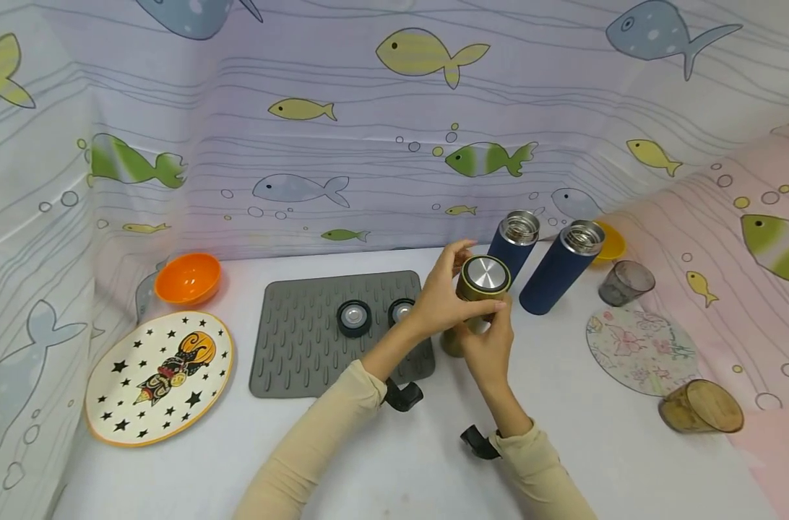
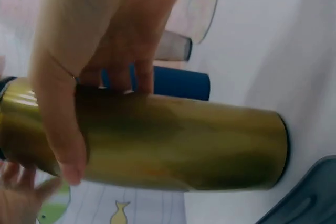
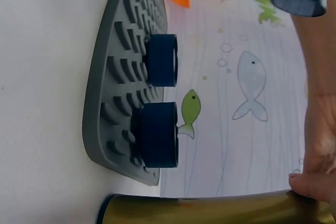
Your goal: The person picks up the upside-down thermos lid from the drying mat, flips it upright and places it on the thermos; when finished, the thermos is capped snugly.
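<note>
A gold-olive vacuum flask point(image 1: 474, 303) stands on the white worktop point(image 1: 394, 448) just to the right of the grey ribbed drying mat point(image 1: 297, 339), its long axis upright, its base on the surface and its steel-faced cap point(image 1: 487, 276) uppermost. Both hands are on it. The left hand point(image 1: 441, 295) wraps the upper end, thumb on one side and fingers curled round the far side near the cap, so its grip is closed on the flask; the left wrist view shows this plainly, thumb point(image 2: 62, 145) across the gold wall point(image 2: 184, 145). The right hand point(image 1: 488, 345) holds the body lower down from the near side, a fingertip point(image 3: 311, 186) pressed to the gold wall, grip also closed round it. The cap end lies above and between the two hands, the left being the nearer to it. Just behind stand two navy flasks point(image 1: 536, 258) without caps, their steel mouths open. Two dark caps point(image 1: 354, 318) lie on the mat. Farther off are an orange bowl point(image 1: 188, 278), a star-patterned plate point(image 1: 159, 375), a round floral coaster point(image 1: 641, 350), a smoky glass point(image 1: 625, 283) and an amber tumbler point(image 1: 701, 407) on its side.
</note>
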Demonstrator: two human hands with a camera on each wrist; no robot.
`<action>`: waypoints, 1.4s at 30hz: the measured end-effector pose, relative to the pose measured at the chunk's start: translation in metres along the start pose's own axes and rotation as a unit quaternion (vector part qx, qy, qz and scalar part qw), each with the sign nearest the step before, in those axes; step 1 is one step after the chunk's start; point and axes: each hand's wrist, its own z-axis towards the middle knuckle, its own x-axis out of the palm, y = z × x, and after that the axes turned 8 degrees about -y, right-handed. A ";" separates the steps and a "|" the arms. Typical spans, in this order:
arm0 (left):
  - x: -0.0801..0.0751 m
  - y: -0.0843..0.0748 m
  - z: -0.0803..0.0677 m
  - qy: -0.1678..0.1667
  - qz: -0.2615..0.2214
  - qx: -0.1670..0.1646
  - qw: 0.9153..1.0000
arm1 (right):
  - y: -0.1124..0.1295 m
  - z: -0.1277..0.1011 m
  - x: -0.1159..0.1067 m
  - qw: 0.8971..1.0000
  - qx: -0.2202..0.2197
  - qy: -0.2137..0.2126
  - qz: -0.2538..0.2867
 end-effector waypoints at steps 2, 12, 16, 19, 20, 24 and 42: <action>-0.002 0.004 0.001 0.020 -0.037 0.020 0.999 | 0.000 -0.001 0.001 1.000 0.001 0.001 0.004; 0.001 0.001 0.004 0.035 -0.026 0.014 0.999 | 0.001 -0.002 -0.001 1.000 -0.003 0.004 0.002; 0.000 0.001 0.004 0.029 -0.015 0.006 0.999 | 0.001 -0.002 0.001 1.000 -0.005 0.001 0.001; 0.001 0.003 0.004 0.027 -0.035 0.012 0.999 | 0.001 -0.002 0.001 1.000 -0.003 0.001 0.007; 0.001 0.003 0.004 0.037 -0.059 0.017 0.997 | 0.001 -0.002 0.001 1.000 -0.001 0.001 0.010; 0.002 0.003 0.003 0.046 -0.053 0.024 0.997 | -0.001 -0.002 0.001 1.000 -0.003 -0.001 0.011; 0.006 0.000 0.002 -0.001 -0.014 0.019 1.000 | -0.001 -0.002 -0.001 1.000 0.016 0.016 0.021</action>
